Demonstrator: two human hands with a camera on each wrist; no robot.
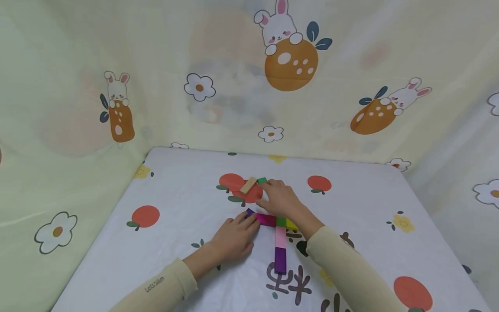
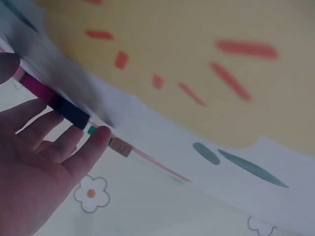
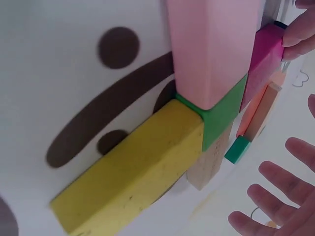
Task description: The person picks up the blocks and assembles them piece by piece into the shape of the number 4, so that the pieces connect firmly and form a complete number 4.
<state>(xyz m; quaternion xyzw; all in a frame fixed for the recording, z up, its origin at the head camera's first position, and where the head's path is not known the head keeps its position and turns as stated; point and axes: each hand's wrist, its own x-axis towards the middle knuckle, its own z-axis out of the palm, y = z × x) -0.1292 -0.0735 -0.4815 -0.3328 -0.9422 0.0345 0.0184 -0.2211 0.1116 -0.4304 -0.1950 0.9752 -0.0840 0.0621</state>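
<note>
Painted blocks form a cross on the table: a green block [image 1: 280, 222] in the middle, a magenta block [image 1: 267, 219] to its left, a yellow block [image 1: 291, 224] to its right, and a pink block [image 1: 280, 237] with a purple block [image 1: 280, 261] below. A plain wooden block [image 3: 204, 169] touches the centre's far side, covered by my right hand in the head view. My left hand [image 1: 235, 237] rests its fairly straight fingers against the magenta block and the dark block [image 2: 71, 113] at its end. My right hand [image 1: 279, 197] reaches over, fingers spread, near a small green block [image 1: 262, 180].
Another wooden block [image 1: 248, 185] lies beside the small green block, beyond the cross. The white tablecloth [image 1: 187, 182] carries printed fruit and flowers. Patterned curtains [image 1: 230, 112] hang behind the table and along its sides.
</note>
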